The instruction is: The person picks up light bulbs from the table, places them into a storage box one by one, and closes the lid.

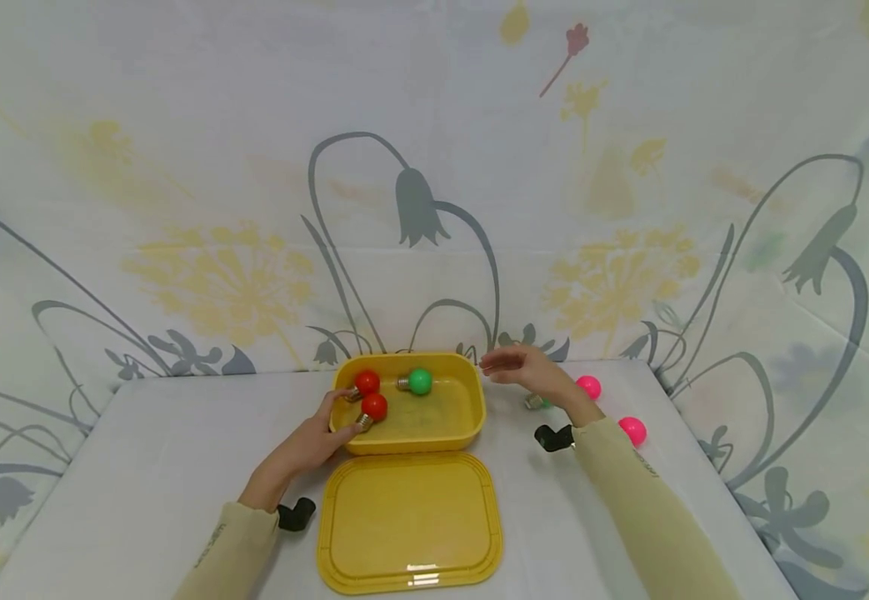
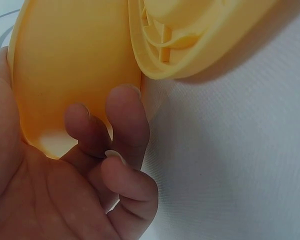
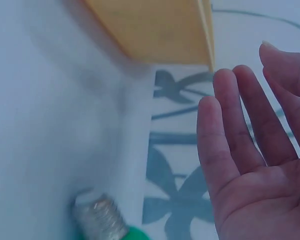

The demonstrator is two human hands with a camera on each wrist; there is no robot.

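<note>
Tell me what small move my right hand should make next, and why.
I'd probably lower your right hand to the loose green bulb right of the box: the hand holds nothing, that bulb looks nearer it than the round pink things, and the box already holds another green bulb and two red bulbs.

Shallow yellow box (image 1: 445, 414), rounded corners, upright, open-topped. Inside: two red bulbs (image 1: 376, 406) near left end, metal bases toward near-left corner; green bulb (image 1: 421, 382) near back wall, base pointing left. Second green bulb (image 1: 536, 402), partly hidden, lies right of box.
</note>
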